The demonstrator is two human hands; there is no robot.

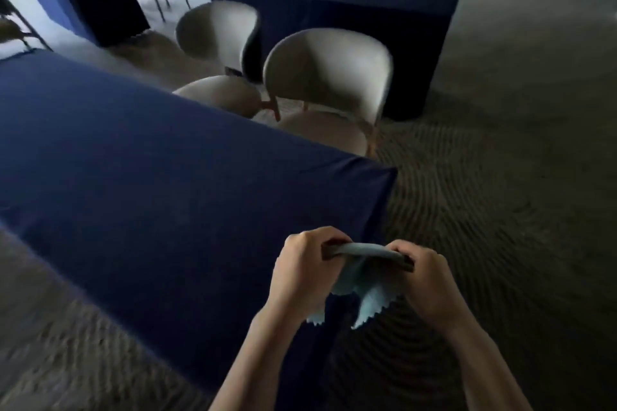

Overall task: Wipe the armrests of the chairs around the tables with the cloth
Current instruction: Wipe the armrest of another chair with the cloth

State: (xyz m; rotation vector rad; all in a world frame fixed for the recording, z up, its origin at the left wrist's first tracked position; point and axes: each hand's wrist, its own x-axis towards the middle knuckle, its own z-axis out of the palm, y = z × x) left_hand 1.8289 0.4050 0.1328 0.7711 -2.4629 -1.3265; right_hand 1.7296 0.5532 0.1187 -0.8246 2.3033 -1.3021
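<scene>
Your left hand and right hand pinch the cloth low in frame; it's light and limp, so bunch it firmly.

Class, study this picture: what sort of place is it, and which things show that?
Probably a conference or function room: long tables draped to the floor in navy covers, matching curved-back chairs set along them, and patterned carpet.
</scene>
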